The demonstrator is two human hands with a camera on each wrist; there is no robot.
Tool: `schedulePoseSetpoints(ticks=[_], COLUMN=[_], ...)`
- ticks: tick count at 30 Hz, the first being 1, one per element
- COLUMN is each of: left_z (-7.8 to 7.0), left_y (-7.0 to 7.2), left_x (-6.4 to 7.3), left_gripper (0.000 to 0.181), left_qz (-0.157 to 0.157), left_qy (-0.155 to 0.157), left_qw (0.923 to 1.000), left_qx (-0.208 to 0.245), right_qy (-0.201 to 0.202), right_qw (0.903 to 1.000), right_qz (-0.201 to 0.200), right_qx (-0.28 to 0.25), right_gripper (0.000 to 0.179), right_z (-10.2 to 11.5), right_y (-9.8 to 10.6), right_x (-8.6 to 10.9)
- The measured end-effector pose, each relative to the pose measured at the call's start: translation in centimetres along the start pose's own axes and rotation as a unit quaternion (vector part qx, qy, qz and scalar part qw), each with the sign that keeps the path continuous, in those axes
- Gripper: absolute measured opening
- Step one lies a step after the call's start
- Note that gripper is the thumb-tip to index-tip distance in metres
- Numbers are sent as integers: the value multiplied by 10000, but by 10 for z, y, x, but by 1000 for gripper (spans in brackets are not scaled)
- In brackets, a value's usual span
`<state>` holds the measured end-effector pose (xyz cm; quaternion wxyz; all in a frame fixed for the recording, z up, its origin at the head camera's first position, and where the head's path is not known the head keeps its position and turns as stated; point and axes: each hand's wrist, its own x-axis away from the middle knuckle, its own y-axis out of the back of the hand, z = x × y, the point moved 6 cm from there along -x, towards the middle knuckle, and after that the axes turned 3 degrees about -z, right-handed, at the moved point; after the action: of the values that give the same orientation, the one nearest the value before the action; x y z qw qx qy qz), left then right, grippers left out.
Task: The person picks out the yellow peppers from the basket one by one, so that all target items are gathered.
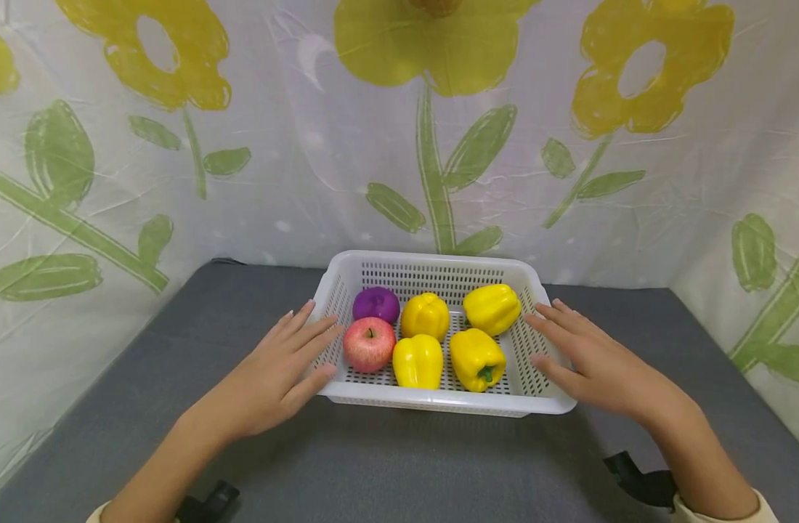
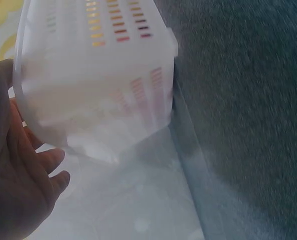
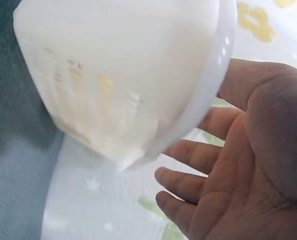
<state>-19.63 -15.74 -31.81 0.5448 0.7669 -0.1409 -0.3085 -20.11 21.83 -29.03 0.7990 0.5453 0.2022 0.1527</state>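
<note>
**Two open hands flanking a white basket of fruit and peppers**

Far left and behind: a pale curtain [image 1: 256,181] printed with yellow flowers and green leaves, wrapping round to the right side too. Below it, a grey tabletop [image 1: 386,465] running from near edge to far.

Near left: left hand [image 1: 278,370], fingers straight and slightly spread, tips at the left rim of the white perforated basket [image 1: 439,399]; cannot tell whether touching or just beside. Holding nothing. From the left wrist view, same hand [image 2: 16,190] with palm facing the basket's [image 2: 98,75] outer wall, blurred, slots showing red and yellow through the plastic.

Centre, on the tabletop, toward the far side: the basket, upright. Inside, left to right: a red apple [image 1: 370,343] in the near-left corner, a purple fruit [image 1: 376,304] just behind it, touching; then a yellow pepper [image 1: 418,361] near and another [image 1: 425,316] behind; then a third [image 1: 476,359] near, green stem toward the viewer, and a fourth [image 1: 492,308] in the far-right corner. All packed close, nothing piled on top.

Right: right hand [image 1: 585,359], fingers straight and relaxed, fingertips at the right rim, gripping nothing. From the right wrist view, open palm [image 3: 243,170] just beside the basket's [image 3: 138,75] curved rim, contact unclear.

Near edge: dark wrist straps [image 1: 641,483] under each forearm.
</note>
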Motion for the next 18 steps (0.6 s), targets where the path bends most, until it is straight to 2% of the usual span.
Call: schedulePoseSetpoints(ticks=[9, 14, 18], left_z=[-14, -21, -27], left_y=[-11, -13, -13], left_x=[-3, -6, -9], left_gripper=[53, 47, 38], left_qz=[59, -50, -192], left_qy=[-276, -387, -590], left_qw=[9996, 9988, 9973], left_qx=[-81, -289, -391], right_qy=[653, 665, 593], right_qw=[9978, 9978, 9981], right_qz=[-82, 68, 162], right_qx=[112, 22, -21], right_gripper=[54, 54, 56], right_z=[18, 25, 28], right_y=[-10, -18, -25], right_x=[-11, -20, -28])
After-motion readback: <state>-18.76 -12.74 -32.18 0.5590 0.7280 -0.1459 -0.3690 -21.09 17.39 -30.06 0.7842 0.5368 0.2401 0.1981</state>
